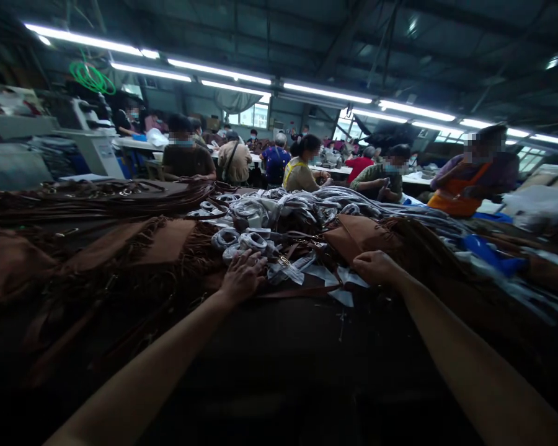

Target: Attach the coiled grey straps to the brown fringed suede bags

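Note:
My left hand (244,277) lies with its fingers stretched out at the near edge of several rolled straps in whitish wrapping (253,241). Curled closed, my right hand (376,267) is at the lower edge of a brown leather fringed bag (351,238) and appears to grip it; its fingertips are partly hidden. Between the hands are a gold-coloured metal clasp (284,261), scraps of pale wrapping (344,296) and a thin brown strap (297,291).
More brown fringed leather pieces (165,241) lie to the left, below a heap of long brown straps (97,201). Long wrapped straps (348,197) are piled behind. A blue plastic piece (493,254) sits at the right. Several people work at tables beyond; one wears an orange apron (458,195).

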The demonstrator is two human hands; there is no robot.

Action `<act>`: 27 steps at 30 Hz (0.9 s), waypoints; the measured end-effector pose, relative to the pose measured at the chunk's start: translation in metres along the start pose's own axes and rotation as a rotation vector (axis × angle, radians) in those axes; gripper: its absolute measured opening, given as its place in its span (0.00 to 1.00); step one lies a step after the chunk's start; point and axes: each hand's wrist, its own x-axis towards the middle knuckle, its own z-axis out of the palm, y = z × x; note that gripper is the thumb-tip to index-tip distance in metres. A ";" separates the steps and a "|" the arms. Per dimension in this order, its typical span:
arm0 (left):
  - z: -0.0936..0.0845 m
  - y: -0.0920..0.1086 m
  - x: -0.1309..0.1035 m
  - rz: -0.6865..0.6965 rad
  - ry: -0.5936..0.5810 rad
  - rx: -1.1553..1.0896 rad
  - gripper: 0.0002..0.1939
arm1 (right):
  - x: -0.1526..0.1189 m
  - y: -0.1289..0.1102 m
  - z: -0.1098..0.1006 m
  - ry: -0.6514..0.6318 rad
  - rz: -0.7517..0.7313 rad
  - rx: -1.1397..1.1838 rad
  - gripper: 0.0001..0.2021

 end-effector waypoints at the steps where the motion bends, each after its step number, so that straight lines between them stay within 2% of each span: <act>1: -0.001 0.007 -0.006 -0.013 0.014 -0.002 0.26 | -0.004 0.001 0.006 -0.015 -0.018 0.003 0.19; 4: 0.002 0.031 -0.026 0.024 -0.014 -0.050 0.25 | -0.016 -0.008 0.035 -0.059 -0.090 0.016 0.18; 6: 0.009 0.042 -0.038 0.059 -0.090 -0.095 0.25 | -0.024 -0.022 0.058 -0.071 -0.151 0.030 0.16; 8: 0.015 0.048 -0.045 0.032 -0.150 -0.121 0.24 | -0.034 -0.038 0.078 -0.093 -0.225 0.066 0.14; 10: 0.015 0.051 -0.049 -0.016 -0.140 -0.135 0.23 | -0.045 -0.051 0.090 -0.101 -0.288 0.124 0.14; 13: 0.009 0.056 -0.056 -0.013 -0.065 -0.166 0.23 | -0.058 -0.061 0.096 -0.063 -0.340 0.176 0.14; 18: 0.010 0.064 -0.075 -0.075 0.009 -0.226 0.20 | -0.066 -0.052 0.106 -0.017 -0.276 0.143 0.12; 22: 0.013 0.069 -0.082 -0.162 0.058 -0.282 0.16 | -0.066 -0.038 0.131 0.017 -0.230 0.174 0.12; 25: 0.000 0.067 -0.086 -0.159 0.088 -0.290 0.14 | -0.065 -0.028 0.151 0.076 -0.243 0.177 0.13; 27: -0.017 0.054 -0.087 -0.172 0.123 -0.260 0.15 | -0.062 -0.021 0.160 0.100 -0.227 0.176 0.15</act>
